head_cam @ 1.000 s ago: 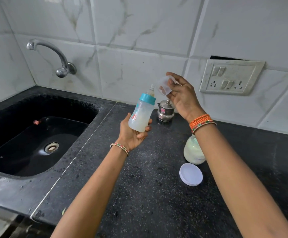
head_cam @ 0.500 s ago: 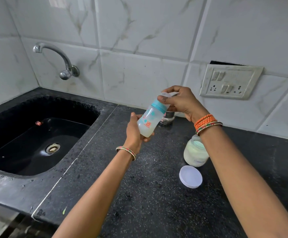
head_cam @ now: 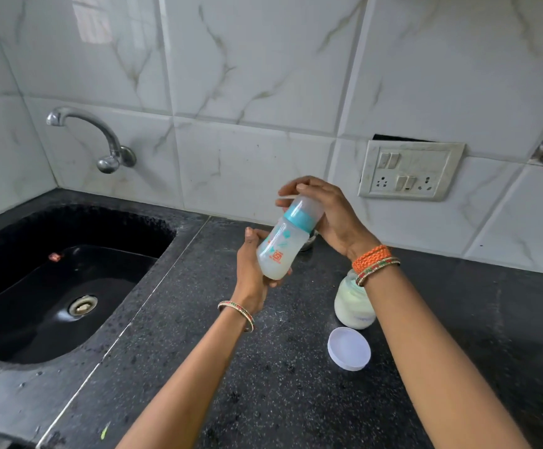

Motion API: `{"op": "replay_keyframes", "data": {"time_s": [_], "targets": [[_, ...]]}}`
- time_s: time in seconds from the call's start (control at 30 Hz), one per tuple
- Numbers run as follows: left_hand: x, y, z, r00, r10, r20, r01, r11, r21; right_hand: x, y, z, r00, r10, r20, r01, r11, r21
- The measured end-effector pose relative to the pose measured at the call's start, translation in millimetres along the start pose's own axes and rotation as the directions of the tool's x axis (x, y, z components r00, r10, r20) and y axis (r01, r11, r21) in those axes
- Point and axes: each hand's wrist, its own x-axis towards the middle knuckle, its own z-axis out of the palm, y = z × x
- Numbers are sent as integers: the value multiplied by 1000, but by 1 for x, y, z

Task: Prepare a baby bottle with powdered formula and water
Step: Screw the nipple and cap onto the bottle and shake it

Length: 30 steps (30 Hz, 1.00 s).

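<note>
The baby bottle [head_cam: 280, 247] is translucent with a teal collar and holds milky liquid. It tilts to the upper right over the black counter. My left hand [head_cam: 250, 270] grips its base. My right hand [head_cam: 325, 212] closes over the clear cap [head_cam: 305, 202] sitting on the bottle's top, hiding the nipple. An open jar of white formula powder [head_cam: 352, 304] stands on the counter under my right wrist, with its white lid [head_cam: 349, 349] lying flat in front of it.
A black sink [head_cam: 53, 286] with a steel drain lies to the left, below a wall tap [head_cam: 101, 137]. A small steel pot [head_cam: 309, 241] stands mostly hidden behind the bottle. A switch and socket plate [head_cam: 409, 171] sits on the tiled wall. The speckled counter [head_cam: 263, 384] stretches toward me.
My right hand brought the clear cap down from beside the bottle onto its top. The bottle tilted further to the right and both hands moved lower.
</note>
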Motion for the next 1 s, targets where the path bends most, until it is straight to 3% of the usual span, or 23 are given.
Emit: {"op": "replay_keyframes", "data": {"time_s": [0.1,0.23,0.4,0.53,0.6,0.67,0.83,1.0], "targets": [[-5,2,1,999,-37,-33,35,998,-48,-6,3,0,999,-36,22,37,999,-23],[-13,0,15,989,16,-149,-30,996,-89,-3,-6,10,998,-50,-47,49,999,-21],[-18,-16,18,924,146,-353,-160,987,-9,6,6,33,959,-72,-273,-27,939,-344],[-13,-17,11,896,204,-394,-188,979,79,6,12,44,955,-14,-296,-121,893,-433],[-4,-13,6,912,178,-370,-159,984,80,4,11,46,972,59,-229,-129,945,-301],[7,-7,2,944,129,-305,-117,992,56,0,14,45,989,36,-142,-64,978,-197],[13,-2,0,983,58,-176,-58,998,0,-14,32,30,982,-174,-67,114,843,-526],[18,0,6,995,99,-20,-98,993,68,-15,32,15,935,-300,-190,200,887,-416]]}}
